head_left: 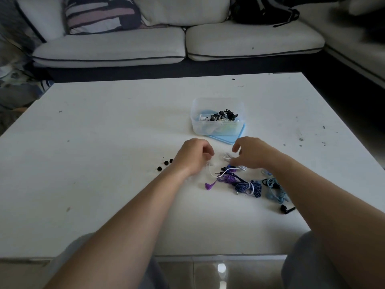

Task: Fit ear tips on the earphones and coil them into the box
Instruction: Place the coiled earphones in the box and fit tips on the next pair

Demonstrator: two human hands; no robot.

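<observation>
A clear plastic box [216, 105] stands on a blue lid [227, 138] at the table's middle, holding several coiled earphones. Just in front of it, my left hand [192, 156] is curled with a white earphone cable [214, 174] running out from under it. My right hand [253, 152] hovers with fingers bent over a small white cable loop [227, 156]; what it grips is hidden. Below the hands lie purple earphones [223, 180], a dark blue bundle [248, 187] and a light blue set [275, 191]. Three black ear tips [166, 163] lie left of my left hand.
A black plug or earpiece [286, 210] lies at the right near my forearm. The white table [104, 142] has dark specks at its right side. A white sofa [145, 44] with a striped cushion and a black bag stands behind the table.
</observation>
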